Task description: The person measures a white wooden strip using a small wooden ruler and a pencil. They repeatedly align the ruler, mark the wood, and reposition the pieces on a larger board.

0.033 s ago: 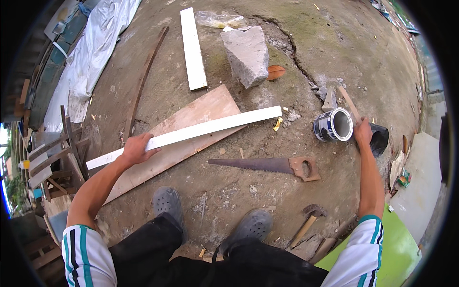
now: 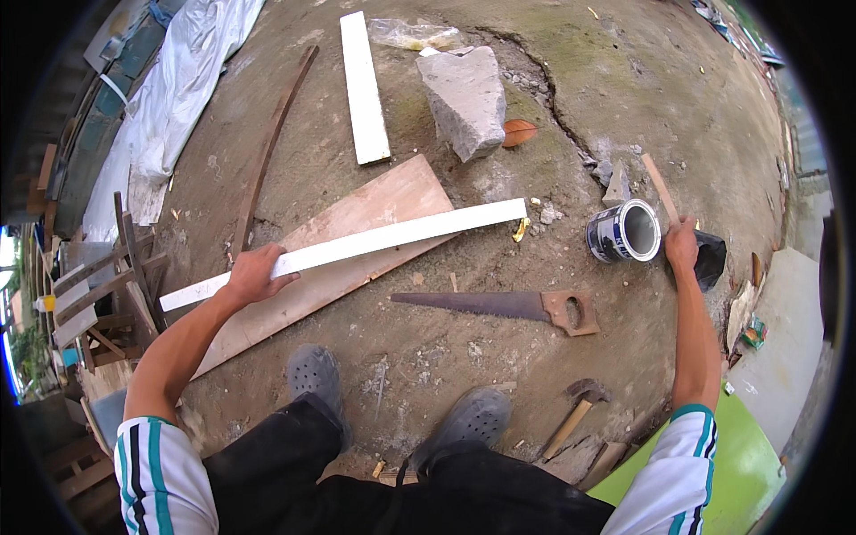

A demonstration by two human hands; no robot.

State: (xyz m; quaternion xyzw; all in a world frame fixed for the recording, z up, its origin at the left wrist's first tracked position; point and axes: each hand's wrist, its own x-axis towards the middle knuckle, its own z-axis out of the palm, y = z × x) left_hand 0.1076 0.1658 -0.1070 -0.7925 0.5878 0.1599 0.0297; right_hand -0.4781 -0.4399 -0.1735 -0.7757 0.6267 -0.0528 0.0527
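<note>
My left hand is closed around the long white strip, left of its middle, with the thumb along the near edge and the other fingers over the far one. The strip slants across the left half and centre of the frame, its left end lower than its right, and it runs over the pinkish wooden board, which lies on the ground. From my grip the longer part of the strip reaches toward the centre; the shorter part sticks out to the left past my wrist.

My right hand, at the right of the frame, is closed round the lower end of a narrow wooden stick, which points up and slightly left. That hand is well apart from the white strip, and just to its left is an open tin with a grey inside. Right beside the hand, on its other side, sits a black object I can't make out.

Between my hands, below the strip's right end, a handsaw lies with its wooden handle to the right. A claw hammer lies at the lower right. In the upper middle are a second white piece and a rough grey block.
</note>
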